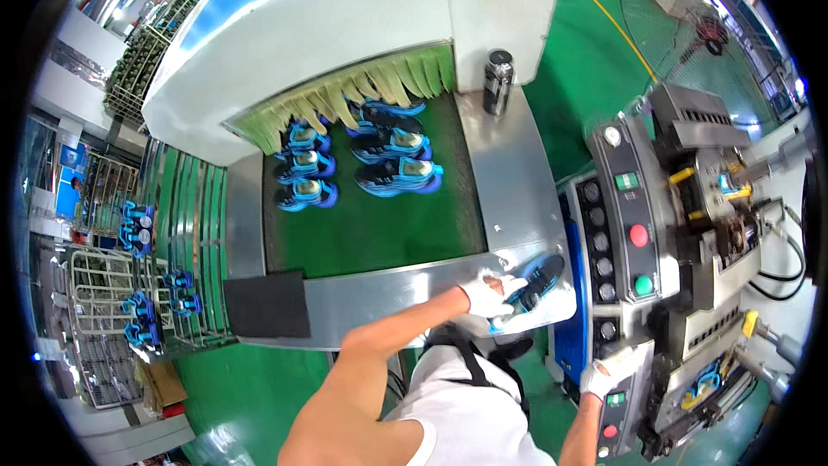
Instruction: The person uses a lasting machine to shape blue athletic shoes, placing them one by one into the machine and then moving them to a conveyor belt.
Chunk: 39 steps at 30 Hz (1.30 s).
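My left hand (490,295), in a white glove with bare fingertips, reaches over the metal ledge at the front of a conveyor. Its fingers are apart and stretched toward a black and blue sneaker (543,276) lying on the ledge's right corner; they seem to touch its near end. My right hand (597,379), gloved the same way, rests at the corner of a grey control panel (623,397) on the machine to the right. Its fingers look loosely extended, with nothing visible in them. More sneakers (398,176) stand in two columns on the green conveyor belt (379,237).
Yellow-green strip curtains (362,91) hang at the white machine's opening. A dark bottle (498,82) stands on the right ledge. A black mat (267,306) covers the front left corner. At left, a slatted rack (194,233) holds sneakers. Metal clamps (716,267) jut from the right machine.
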### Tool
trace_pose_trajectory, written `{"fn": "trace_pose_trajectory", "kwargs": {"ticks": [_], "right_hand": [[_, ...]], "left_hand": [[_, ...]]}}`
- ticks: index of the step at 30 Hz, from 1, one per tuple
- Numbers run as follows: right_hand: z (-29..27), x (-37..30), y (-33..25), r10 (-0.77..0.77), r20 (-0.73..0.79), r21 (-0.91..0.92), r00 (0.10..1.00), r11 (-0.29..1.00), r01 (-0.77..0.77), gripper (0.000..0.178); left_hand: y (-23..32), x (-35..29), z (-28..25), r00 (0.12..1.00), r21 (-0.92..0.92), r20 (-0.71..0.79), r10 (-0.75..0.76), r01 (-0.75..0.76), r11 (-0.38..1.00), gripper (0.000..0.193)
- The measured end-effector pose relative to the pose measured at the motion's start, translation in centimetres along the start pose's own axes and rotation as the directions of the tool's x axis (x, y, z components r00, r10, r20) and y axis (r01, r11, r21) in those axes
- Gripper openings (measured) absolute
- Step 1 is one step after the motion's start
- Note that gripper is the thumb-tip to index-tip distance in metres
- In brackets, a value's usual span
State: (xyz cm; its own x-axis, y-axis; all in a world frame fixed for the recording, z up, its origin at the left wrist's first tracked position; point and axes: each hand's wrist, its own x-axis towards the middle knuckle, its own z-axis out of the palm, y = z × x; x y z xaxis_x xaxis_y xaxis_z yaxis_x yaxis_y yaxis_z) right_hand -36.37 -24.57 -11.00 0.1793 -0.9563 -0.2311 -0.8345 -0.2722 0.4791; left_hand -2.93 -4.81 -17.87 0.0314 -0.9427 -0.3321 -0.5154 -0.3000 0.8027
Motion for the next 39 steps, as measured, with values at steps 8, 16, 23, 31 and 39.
{"fn": "trace_pose_trajectory", "kwargs": {"ticks": [8, 16, 23, 31, 39], "right_hand": [[-3.1, -5.8, 1.0, 0.1, -0.019, 0.626, 0.995, 0.777, -0.066, 0.098], [-3.0, -10.3, -5.2, -0.243, 0.056, 0.686, 0.968, 0.714, 0.139, 0.086], [-21.3, -6.7, -19.7, -0.699, -0.464, 0.68, 0.544, 0.113, 0.724, 0.076], [-21.2, -4.1, -11.4, -0.674, -0.408, 0.838, 0.616, -0.009, 0.545, 0.076], [-13.5, -3.6, 6.5, -0.53, 0.328, 0.66, 0.782, -0.465, -0.591, 0.024]], "left_hand": [[-17.4, -9.9, -26.1, 0.61, 0.201, -0.754, -0.246, 0.57, 0.797, 0.073], [-27.0, -9.8, -22.1, 0.668, 0.091, -0.711, -0.221, 0.399, 0.912, 0.075], [-5.9, -7.7, -19.5, 0.975, 0.424, -0.222, -0.002, 0.099, 0.9, 0.055], [16.7, -0.6, -18.7, 0.756, 0.563, 0.115, 0.644, -0.584, 0.585, 0.044], [27.5, 8.6, -18.1, 0.516, 0.524, -0.458, 0.724, -0.501, 0.689, 0.066]]}}
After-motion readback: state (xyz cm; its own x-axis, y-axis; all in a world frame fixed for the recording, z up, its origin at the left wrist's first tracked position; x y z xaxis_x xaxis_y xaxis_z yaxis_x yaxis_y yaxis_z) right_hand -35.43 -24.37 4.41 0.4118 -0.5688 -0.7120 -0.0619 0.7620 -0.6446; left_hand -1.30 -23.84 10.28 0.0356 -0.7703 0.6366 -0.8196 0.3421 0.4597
